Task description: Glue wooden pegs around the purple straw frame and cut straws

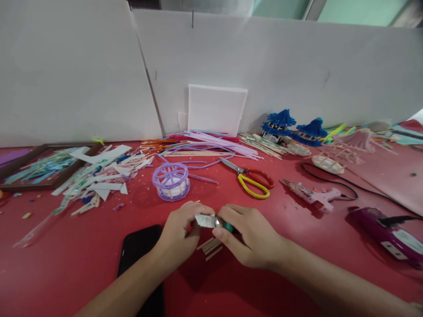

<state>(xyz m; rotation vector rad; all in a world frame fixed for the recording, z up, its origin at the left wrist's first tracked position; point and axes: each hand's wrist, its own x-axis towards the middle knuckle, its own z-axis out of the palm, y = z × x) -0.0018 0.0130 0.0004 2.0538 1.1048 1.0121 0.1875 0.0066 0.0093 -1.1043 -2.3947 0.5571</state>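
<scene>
The grip of the right hand (253, 235) is closed on a cutter knife (206, 221), its flat, scuffed metal blade jutting toward the left hand (180, 231), whose fingers are curled beside it; whether they pinch anything is hidden. The blade sits between the two hands, above the smooth red worktop (99, 268). Thin, straight wooden sticks (211, 247) lie just below the knife, on the side toward the near edge, by a flat black phone (140, 244). Toward the far edge stand a round, fuzzy purple openwork frame (171, 181) and steel scissors (253, 178) with yellow and red loops. Fuzzy pipe cleaners (221, 143) heap along that edge; a pink glue gun (313, 196) lies toward the right edge.
</scene>
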